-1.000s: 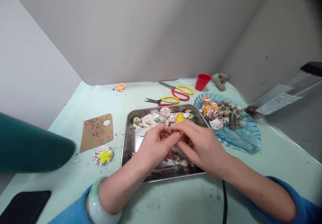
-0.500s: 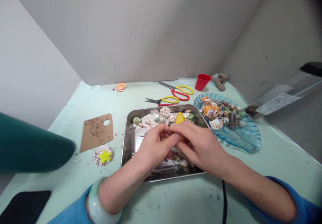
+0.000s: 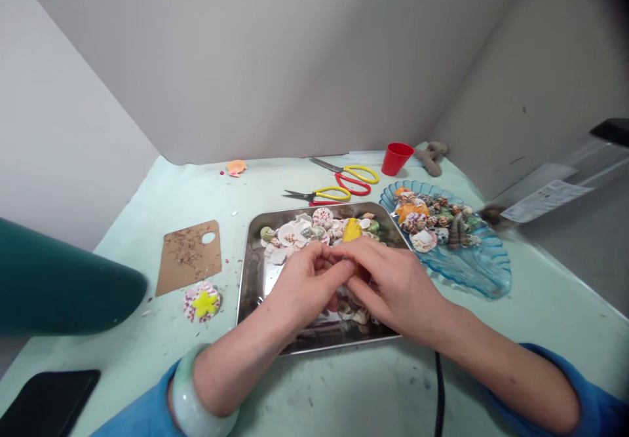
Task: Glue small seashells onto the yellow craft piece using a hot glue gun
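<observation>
Our left hand (image 3: 312,278) and right hand (image 3: 381,280) meet at the fingertips, thumbs drawn in and fingers curled, but the knuckles hide whatever may lie between them, so we cannot tell whether either grasps anything. Around the left wrist we wear a pale green bangle (image 3: 199,398), and blue sleeves (image 3: 147,404) cover both our forearms. Just beyond the right hand's fingers we see a yellow thing (image 3: 352,228), partly hidden by them; we cannot tell whether they touch it. Under both hands lies a metal tray (image 3: 251,286), with loose shells (image 3: 295,232) heaped beyond our fingers and more showing below the right palm. A black cord (image 3: 439,391) runs on our side of the right wrist. Right of the right hand, and a little farther off, a blue scalloped dish (image 3: 484,270) holds another pile of shells. Past the tray, ahead of our hands, lie two pairs of scissors (image 3: 304,196) with yellow and red handles; farther out, toward the right, stands a red cup (image 3: 397,159). Left of the left hand we have a round shell piece bearing a yellow star (image 3: 205,303), with a brown card (image 3: 184,266) just beyond it, and, farther left, a dark green cylinder (image 3: 59,280).
</observation>
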Demonstrator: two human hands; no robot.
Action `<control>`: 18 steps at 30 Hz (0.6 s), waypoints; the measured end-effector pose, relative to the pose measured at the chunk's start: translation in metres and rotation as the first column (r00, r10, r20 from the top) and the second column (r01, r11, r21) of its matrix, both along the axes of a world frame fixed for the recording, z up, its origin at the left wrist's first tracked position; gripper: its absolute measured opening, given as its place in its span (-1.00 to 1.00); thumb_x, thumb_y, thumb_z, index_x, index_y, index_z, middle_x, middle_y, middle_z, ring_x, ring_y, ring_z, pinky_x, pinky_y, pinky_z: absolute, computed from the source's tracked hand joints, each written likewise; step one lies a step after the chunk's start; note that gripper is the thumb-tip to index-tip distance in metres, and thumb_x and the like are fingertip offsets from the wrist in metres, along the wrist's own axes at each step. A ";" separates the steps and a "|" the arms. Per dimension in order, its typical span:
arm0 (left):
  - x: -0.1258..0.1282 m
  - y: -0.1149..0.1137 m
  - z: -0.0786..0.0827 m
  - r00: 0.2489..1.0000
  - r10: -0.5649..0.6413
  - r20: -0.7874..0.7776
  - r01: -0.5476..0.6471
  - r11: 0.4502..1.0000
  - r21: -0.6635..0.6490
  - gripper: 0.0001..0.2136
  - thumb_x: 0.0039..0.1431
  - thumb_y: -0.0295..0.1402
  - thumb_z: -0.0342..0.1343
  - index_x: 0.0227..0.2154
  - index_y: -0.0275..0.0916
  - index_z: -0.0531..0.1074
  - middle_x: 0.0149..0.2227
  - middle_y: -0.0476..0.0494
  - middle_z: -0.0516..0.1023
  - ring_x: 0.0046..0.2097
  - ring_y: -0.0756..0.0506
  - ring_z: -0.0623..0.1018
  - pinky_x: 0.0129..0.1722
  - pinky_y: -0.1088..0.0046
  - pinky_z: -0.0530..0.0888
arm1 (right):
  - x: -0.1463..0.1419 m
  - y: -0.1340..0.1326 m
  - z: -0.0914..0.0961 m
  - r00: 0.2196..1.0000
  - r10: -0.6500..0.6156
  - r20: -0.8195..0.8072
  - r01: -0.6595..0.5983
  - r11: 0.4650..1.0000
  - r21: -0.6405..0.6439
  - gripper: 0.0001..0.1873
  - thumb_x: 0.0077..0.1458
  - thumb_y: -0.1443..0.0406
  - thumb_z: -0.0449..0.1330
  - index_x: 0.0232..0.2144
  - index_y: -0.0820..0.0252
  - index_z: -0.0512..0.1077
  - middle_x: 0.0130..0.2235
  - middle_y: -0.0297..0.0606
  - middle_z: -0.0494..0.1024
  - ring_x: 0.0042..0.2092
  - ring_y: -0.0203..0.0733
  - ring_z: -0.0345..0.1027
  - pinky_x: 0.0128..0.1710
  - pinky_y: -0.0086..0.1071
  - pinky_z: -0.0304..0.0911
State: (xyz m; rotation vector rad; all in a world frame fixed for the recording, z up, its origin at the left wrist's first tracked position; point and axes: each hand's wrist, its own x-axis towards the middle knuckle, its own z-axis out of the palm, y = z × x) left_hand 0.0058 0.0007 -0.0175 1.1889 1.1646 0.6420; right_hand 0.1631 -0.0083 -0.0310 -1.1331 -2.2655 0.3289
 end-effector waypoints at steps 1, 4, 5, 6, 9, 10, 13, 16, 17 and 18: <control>0.000 0.000 0.000 1.000 -0.004 -0.002 0.004 1.000 0.001 -0.83 0.08 -0.27 0.09 -0.40 -0.27 0.29 -0.61 0.11 0.31 -0.64 0.10 0.31 -0.63 0.57 0.27 | 0.000 0.000 0.000 1.000 -0.003 0.000 0.003 1.000 -0.001 -0.63 0.09 0.44 0.06 -0.03 0.15 0.32 -0.19 -0.25 0.50 -0.21 -0.20 0.39 -0.26 -0.34 0.28; 0.000 0.000 0.001 1.000 -0.013 0.003 0.013 1.000 0.006 -0.84 0.09 -0.27 0.08 -0.40 -0.27 0.28 -0.62 0.11 0.31 -0.65 0.10 0.31 -0.63 0.57 0.27 | 0.000 0.000 -0.001 1.000 -0.004 0.001 0.004 1.000 -0.003 -0.63 0.09 0.44 0.06 -0.03 0.15 0.32 -0.18 -0.26 0.50 -0.20 -0.20 0.39 -0.25 -0.34 0.28; 0.000 0.000 0.002 1.000 -0.011 0.004 0.011 1.000 0.004 -0.84 0.09 -0.27 0.08 -0.40 -0.27 0.28 -0.63 0.12 0.31 -0.65 0.10 0.31 -0.62 0.57 0.27 | 0.000 0.000 -0.001 1.000 -0.005 0.001 0.005 1.000 -0.002 -0.63 0.08 0.44 0.06 -0.03 0.15 0.32 -0.18 -0.26 0.50 -0.19 -0.20 0.39 -0.25 -0.34 0.28; 0.000 0.000 0.003 1.000 -0.008 0.004 0.008 1.000 -0.001 -0.84 0.09 -0.27 0.08 -0.40 -0.27 0.28 -0.64 0.13 0.30 -0.65 0.10 0.31 -0.62 0.57 0.28 | 0.000 0.000 -0.001 1.000 -0.006 0.001 0.006 1.000 0.000 -0.62 0.08 0.44 0.07 -0.03 0.15 0.32 -0.18 -0.26 0.50 -0.19 -0.20 0.39 -0.25 -0.35 0.28; 0.001 0.001 0.004 1.000 -0.003 0.003 0.003 1.000 -0.013 -0.83 0.09 -0.27 0.08 -0.41 -0.26 0.28 -0.66 0.14 0.28 -0.65 0.10 0.30 -0.62 0.57 0.28 | 0.000 0.000 0.001 1.000 -0.002 -0.001 0.002 1.000 0.001 -0.63 0.08 0.45 0.06 -0.04 0.15 0.32 -0.19 -0.25 0.51 -0.20 -0.20 0.39 -0.25 -0.36 0.28; 0.001 0.001 0.004 1.000 -0.004 0.007 0.004 1.000 -0.013 -0.83 0.08 -0.26 0.09 -0.41 -0.26 0.28 -0.66 0.14 0.28 -0.65 0.10 0.30 -0.61 0.58 0.28 | -0.001 0.000 0.001 1.000 -0.001 -0.003 0.001 1.000 0.002 -0.63 0.08 0.45 0.05 -0.04 0.15 0.32 -0.19 -0.25 0.51 -0.20 -0.20 0.39 -0.26 -0.36 0.28; 0.000 0.001 0.003 1.000 0.004 0.024 -0.004 1.000 -0.004 -0.82 0.06 -0.25 0.10 -0.44 -0.25 0.27 -0.65 0.13 0.29 -0.64 0.09 0.30 -0.61 0.57 0.28 | -0.001 0.000 0.002 1.000 -0.002 -0.003 0.002 1.000 0.002 -0.66 0.09 0.44 0.05 -0.06 0.15 0.32 -0.20 -0.25 0.51 -0.21 -0.21 0.38 -0.26 -0.37 0.27; 0.000 0.000 0.002 0.999 0.017 0.030 -0.017 1.000 -0.013 -0.78 0.04 -0.23 0.13 -0.49 -0.24 0.24 -0.68 0.13 0.28 -0.65 0.09 0.29 -0.61 0.57 0.26 | -0.001 -0.001 0.002 1.000 -0.010 -0.005 0.010 1.000 0.002 -0.70 0.09 0.43 0.05 -0.10 0.16 0.33 -0.23 -0.24 0.51 -0.22 -0.21 0.38 -0.27 -0.37 0.26; 0.000 0.000 0.002 0.999 0.019 0.028 -0.018 1.000 -0.016 -0.77 0.03 -0.22 0.13 -0.50 -0.24 0.23 -0.69 0.14 0.27 -0.65 0.09 0.29 -0.61 0.57 0.25 | -0.001 -0.001 0.002 1.000 -0.011 -0.007 0.011 1.000 0.003 -0.72 0.09 0.43 0.05 -0.12 0.16 0.33 -0.23 -0.24 0.51 -0.23 -0.21 0.37 -0.28 -0.37 0.26; 0.000 0.000 0.002 1.000 0.020 0.024 -0.019 1.000 -0.019 -0.77 0.03 -0.22 0.13 -0.50 -0.23 0.22 -0.70 0.14 0.27 -0.65 0.09 0.29 -0.61 0.58 0.24 | -0.001 -0.001 0.002 1.000 -0.011 -0.008 0.011 1.000 0.004 -0.73 0.10 0.43 0.05 -0.13 0.17 0.33 -0.23 -0.24 0.50 -0.23 -0.21 0.37 -0.29 -0.38 0.25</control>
